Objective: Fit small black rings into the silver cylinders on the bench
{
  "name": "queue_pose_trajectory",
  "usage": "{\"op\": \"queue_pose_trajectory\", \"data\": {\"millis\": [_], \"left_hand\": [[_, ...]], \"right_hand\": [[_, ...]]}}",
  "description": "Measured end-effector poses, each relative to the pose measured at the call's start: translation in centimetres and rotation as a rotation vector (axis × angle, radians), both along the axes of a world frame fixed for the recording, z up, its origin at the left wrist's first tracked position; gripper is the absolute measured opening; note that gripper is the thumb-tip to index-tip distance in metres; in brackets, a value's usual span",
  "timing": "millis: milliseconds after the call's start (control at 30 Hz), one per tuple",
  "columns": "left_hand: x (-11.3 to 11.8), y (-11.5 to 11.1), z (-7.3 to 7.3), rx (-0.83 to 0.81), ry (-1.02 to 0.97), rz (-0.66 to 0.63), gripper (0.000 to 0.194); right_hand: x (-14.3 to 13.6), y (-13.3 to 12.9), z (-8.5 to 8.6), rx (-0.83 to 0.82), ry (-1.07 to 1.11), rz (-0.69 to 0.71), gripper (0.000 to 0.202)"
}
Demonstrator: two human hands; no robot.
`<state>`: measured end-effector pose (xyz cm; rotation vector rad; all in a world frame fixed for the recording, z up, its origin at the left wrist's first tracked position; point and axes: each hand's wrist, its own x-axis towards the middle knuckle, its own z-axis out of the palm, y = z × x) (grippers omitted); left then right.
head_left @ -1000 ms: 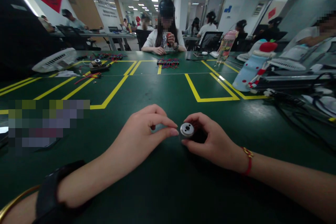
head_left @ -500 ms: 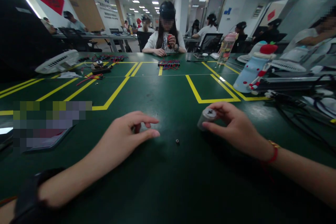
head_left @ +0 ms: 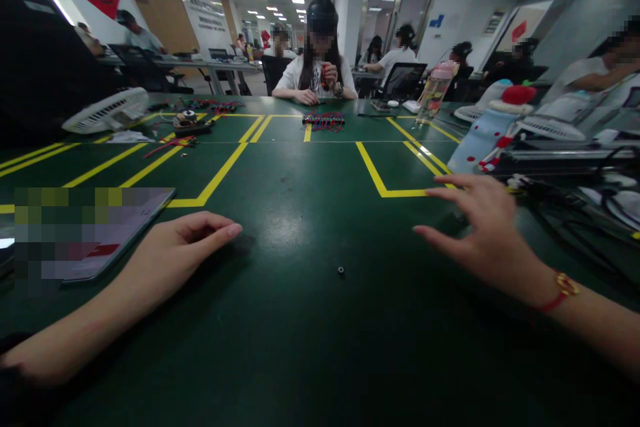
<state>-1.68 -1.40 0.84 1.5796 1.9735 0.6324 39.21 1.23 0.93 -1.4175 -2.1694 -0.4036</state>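
On the dark green tabletop (head_left: 300, 333) a tiny dark metal ring-shaped piece (head_left: 341, 270) lies between my two hands, touching neither. My left hand (head_left: 187, 240) rests low over the table beside a tablet-like flat panel (head_left: 143, 220), thumb and curled fingers brought together, and nothing shows at the tips. My right hand (head_left: 483, 233), with a red cord bracelet at the wrist, has its fingers spread and nothing between the thumb and fingers. The grey cylinder from before is not visible; whether it stands behind my right hand I cannot tell.
Yellow tape lines (head_left: 373, 170) mark the table. Beyond my right hand stand a blue bottle (head_left: 473, 140) and black cables (head_left: 565, 220). A bundle of wired parts (head_left: 324, 121) lies in front of a person (head_left: 320, 60) opposite. A white fan (head_left: 107, 110) lies far left.
My right hand has moved right and opened, and the grey cylinder it held is out of sight. My left hand has drawn back left, its fingers closing together.
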Motion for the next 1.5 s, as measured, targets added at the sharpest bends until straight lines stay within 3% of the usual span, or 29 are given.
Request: {"op": "queue_pose_trajectory", "data": {"millis": [133,233,333,500,600,667,900,1300,1500], "left_hand": [[-0.3,-0.1,-0.3,0.021,-0.066,-0.028,0.043],[0.1,-0.4,0.0,0.021,-0.055,-0.021,0.038],[0.3,-0.5,0.4,0.000,-0.071,-0.069,0.036],[0.4,-0.2,0.1,0.008,-0.067,-0.045,0.036],[0.6,-0.2,-0.1,0.006,-0.046,-0.042,0.037],[0.8,-0.3,0.0,0.011,-0.036,-0.041,0.037],[0.6,-0.4,-0.1,0.007,-0.027,-0.056,0.037],[0.4,-0.5,-0.3,-0.006,-0.059,-0.054,0.039],[0.7,-0.6,0.0,0.024,-0.038,-0.039,0.035]], "right_hand": [[-7.9,-2.0,-0.4,-0.431,0.060,0.330,0.042],[-10.2,-2.1,-0.5,-0.567,0.134,0.414,0.025],[-7.9,-1.2,0.8,-0.474,0.252,0.330,0.022],[1.4,1.0,3.9,-0.097,0.155,-0.129,0.027],[6.0,1.9,4.7,-0.140,0.058,-0.363,0.029],[7.5,2.3,4.7,-0.216,0.074,-0.444,0.031],[7.4,2.6,4.1,-0.278,0.114,-0.363,0.032],[7.3,2.4,4.2,-0.361,0.147,-0.438,0.042],[7.0,2.3,4.2,-0.395,0.216,-0.544,0.046]]}}
